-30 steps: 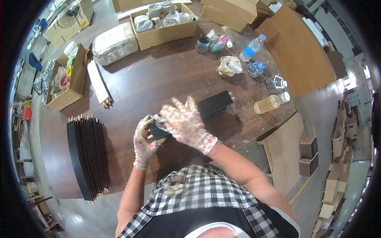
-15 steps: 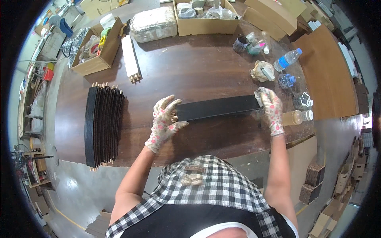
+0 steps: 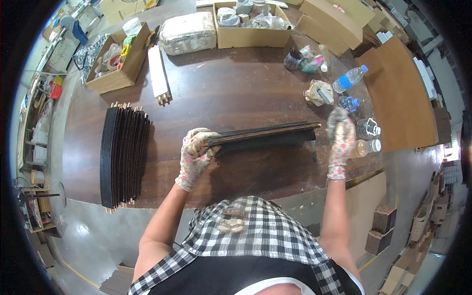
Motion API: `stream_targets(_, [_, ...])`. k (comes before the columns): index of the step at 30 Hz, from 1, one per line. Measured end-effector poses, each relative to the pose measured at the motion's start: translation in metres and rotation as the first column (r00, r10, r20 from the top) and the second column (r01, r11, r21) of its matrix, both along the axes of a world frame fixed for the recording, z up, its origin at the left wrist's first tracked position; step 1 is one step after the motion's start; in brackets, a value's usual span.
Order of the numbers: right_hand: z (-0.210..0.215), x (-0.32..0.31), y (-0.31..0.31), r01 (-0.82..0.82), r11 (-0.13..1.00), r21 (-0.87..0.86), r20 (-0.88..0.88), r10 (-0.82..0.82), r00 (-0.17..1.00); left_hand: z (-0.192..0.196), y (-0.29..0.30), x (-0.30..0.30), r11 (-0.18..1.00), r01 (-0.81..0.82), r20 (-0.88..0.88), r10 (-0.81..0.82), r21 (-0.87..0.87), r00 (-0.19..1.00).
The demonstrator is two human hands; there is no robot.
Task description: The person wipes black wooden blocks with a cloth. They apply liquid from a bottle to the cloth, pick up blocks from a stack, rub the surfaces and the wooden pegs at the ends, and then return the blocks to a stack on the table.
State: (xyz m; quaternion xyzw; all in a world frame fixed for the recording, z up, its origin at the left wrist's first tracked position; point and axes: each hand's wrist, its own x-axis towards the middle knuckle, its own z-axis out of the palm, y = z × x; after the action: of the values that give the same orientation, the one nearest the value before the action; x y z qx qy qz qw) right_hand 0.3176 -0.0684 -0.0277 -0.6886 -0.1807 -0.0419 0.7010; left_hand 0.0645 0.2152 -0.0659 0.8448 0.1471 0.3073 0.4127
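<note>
My left hand (image 3: 192, 158), in a pale flower-patterned glove, grips the left end of a long black slat (image 3: 265, 137). The slat is tipped up so that its narrow edges show, and a small wooden peg sticks out at its right end. Off that end, apart from the slat, is my right hand (image 3: 342, 142) in a matching glove, smeared by motion. It is closed on a crumpled grey wad (image 3: 337, 118) whose material I cannot make out. To the left stands a row of similar black slats (image 3: 124, 157) with wooden pegs at their ends.
Bottles, among them a blue-labelled one (image 3: 350, 78), line the right side of the brown table (image 3: 236, 93). A grey block on crumpled wrapping (image 3: 319, 93) lies nearby. White slats (image 3: 158, 73), a wrapped bundle (image 3: 188, 33) and open cartons (image 3: 253, 37) stand at the back.
The slat has turned from showing its broad black face to showing its edges. My right hand has moved off its right end with the wad. My left fingers have closed on the left end.
</note>
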Motion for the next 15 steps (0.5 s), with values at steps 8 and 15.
stream_targets(8, [-0.003,-0.076,0.093,0.289,0.643,-0.71,0.625,0.385,0.679,-0.006,-0.002,0.012,0.999,0.042,0.057,-0.043,0.009,0.997])
stream_targets(15, [-0.002,-0.14,0.17,0.048,0.745,-0.666,0.64,0.538,0.548,-0.025,0.005,0.009,0.995,0.035,0.153,-0.049,0.098,0.987])
